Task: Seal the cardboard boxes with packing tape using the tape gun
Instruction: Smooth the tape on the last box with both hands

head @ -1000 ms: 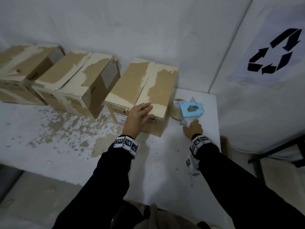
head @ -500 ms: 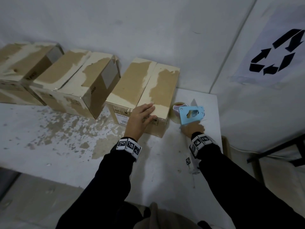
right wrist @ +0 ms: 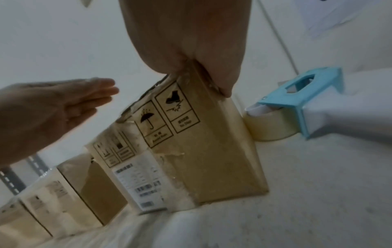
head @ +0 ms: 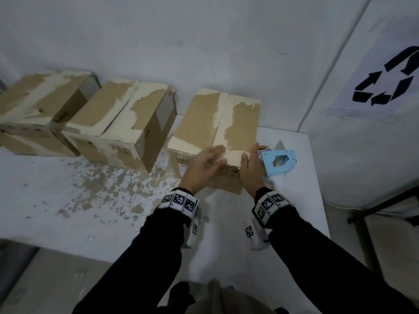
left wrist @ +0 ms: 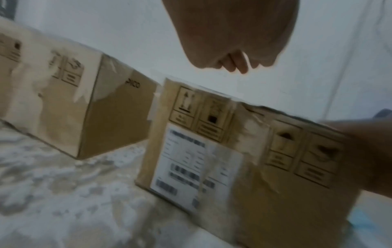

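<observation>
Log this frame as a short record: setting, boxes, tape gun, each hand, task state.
setting: white table against a wall
boxes: three in a row; the nearest box has closed flaps
tape gun: blue tape gun on the table right of the nearest box, unheld
left hand: left hand flat on the box's front top edge
right hand: right hand at the box's right front corner, fingers straight
task state: no taping under way

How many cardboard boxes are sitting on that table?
3 in view. One lies at the far left, cut off by the frame edge, one in the middle, and one on the right between both hands. More may sit beyond the left edge.
</observation>
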